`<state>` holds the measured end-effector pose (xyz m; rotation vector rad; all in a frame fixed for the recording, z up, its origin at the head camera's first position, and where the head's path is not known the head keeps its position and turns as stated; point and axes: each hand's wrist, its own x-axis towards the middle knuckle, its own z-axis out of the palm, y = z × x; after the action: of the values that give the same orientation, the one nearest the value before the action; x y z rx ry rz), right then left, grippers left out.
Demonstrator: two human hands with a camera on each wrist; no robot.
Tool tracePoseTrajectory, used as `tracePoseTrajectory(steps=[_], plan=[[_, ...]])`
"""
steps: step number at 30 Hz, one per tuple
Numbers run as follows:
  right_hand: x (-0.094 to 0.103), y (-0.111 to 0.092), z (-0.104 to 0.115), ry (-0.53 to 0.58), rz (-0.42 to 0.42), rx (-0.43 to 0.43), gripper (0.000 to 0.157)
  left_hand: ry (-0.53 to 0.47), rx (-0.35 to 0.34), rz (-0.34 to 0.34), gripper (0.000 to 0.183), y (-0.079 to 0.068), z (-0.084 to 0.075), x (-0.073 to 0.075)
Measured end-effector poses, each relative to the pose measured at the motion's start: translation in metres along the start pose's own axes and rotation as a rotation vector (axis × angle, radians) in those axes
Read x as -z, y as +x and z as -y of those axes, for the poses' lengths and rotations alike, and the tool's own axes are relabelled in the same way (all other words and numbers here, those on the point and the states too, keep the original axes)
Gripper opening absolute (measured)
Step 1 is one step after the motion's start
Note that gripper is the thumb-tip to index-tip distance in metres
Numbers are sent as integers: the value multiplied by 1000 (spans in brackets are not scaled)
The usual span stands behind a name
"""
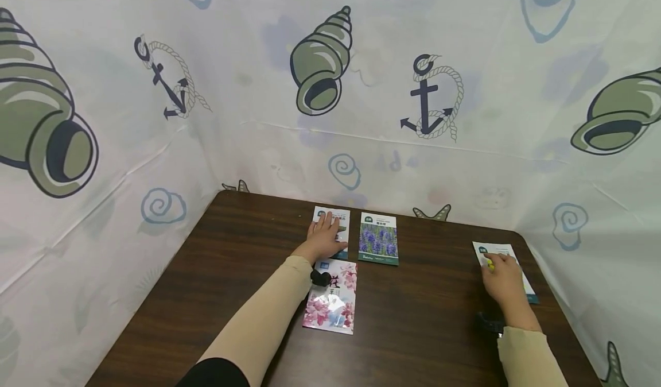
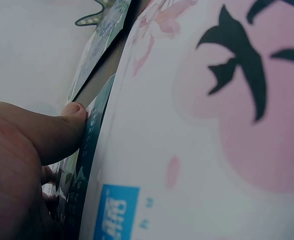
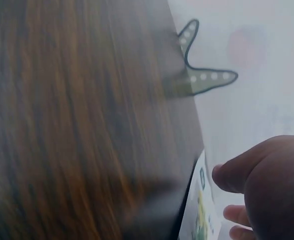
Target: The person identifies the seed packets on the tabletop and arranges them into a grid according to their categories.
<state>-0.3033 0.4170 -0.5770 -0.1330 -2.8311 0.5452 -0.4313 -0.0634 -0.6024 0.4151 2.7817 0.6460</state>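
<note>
My left hand [image 1: 322, 239] rests with fingers spread on a white seed packet [image 1: 339, 215] at the back of the table, covering much of its picture. In the left wrist view, the left thumb [image 2: 69, 122] lies along that packet's dark green lower edge [image 2: 94, 130]. A glossy pink-blossom packet [image 1: 330, 312] lies just in front, partly under the wrist in the head view. To the right of the left hand lies a seed packet with purple flowers [image 1: 378, 240]. My right hand [image 1: 503, 278] is over another white packet [image 1: 493, 248] showing something yellow, thumb and fingers apart in the right wrist view [image 3: 267, 185].
The dark wood-grain table [image 1: 413, 318] has rounded back corners. A pale curtain [image 1: 248, 77] printed with shells, anchors and starfish hangs close behind its back edge and along both sides. The right-hand packet lies near the table's right edge.
</note>
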Motion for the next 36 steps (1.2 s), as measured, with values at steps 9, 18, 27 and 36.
tracePoseTrajectory(steps=[9,18,27,36], plan=[[2,0,-15,-9,104,-75,41,9,9,16,97,2,-1,0],[-2,-1,-19,-6,86,-43,41,7,8,2,96,2,-1,1],[-6,-5,-18,9,83,-80,43,7,7,11,95,2,-1,0],[-4,-6,-15,9,97,-73,43,-2,7,10,96,2,1,0]])
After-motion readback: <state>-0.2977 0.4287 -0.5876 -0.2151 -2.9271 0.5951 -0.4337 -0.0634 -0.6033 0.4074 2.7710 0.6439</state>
